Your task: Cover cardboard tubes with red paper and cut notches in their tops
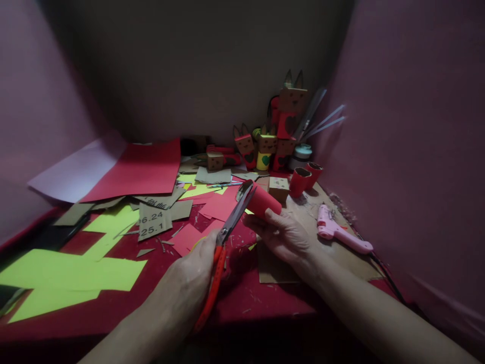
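Note:
My left hand (193, 275) is closed round the red handles of a pair of scissors (227, 227). The metal blades point up and to the right, and their tips reach the end of a red paper-covered tube (263, 202). My right hand (282, 235) grips that tube from below, holding it tilted over the table. Both hands hover above a red table top (265, 303) strewn with paper scraps.
A pink glue gun (339, 233) lies to the right on brown cardboard. Two more red tubes (305, 179) and a small cardboard box (279, 188) stand behind. Cardboard animal figures (278, 136) are stacked at the back. Yellow-green paper (71, 273), red sheet (136, 169) and cardboard pieces lie left.

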A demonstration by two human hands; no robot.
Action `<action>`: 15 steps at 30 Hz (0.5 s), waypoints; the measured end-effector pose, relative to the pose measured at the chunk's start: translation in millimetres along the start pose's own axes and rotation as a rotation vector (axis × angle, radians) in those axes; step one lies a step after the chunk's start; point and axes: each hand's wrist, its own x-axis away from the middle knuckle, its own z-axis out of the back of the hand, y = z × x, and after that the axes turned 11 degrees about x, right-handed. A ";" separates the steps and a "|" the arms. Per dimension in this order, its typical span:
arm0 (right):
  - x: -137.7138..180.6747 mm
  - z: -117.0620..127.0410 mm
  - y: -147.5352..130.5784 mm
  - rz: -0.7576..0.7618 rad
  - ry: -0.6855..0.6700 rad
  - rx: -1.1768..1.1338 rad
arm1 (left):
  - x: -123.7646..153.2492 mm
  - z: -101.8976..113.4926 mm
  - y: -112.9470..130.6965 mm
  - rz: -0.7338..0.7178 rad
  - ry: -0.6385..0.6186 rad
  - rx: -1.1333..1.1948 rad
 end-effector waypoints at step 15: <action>3.1 -2.6 0.9 -0.018 -0.016 0.005 | -5.8 10.7 -0.2 0.235 0.044 0.307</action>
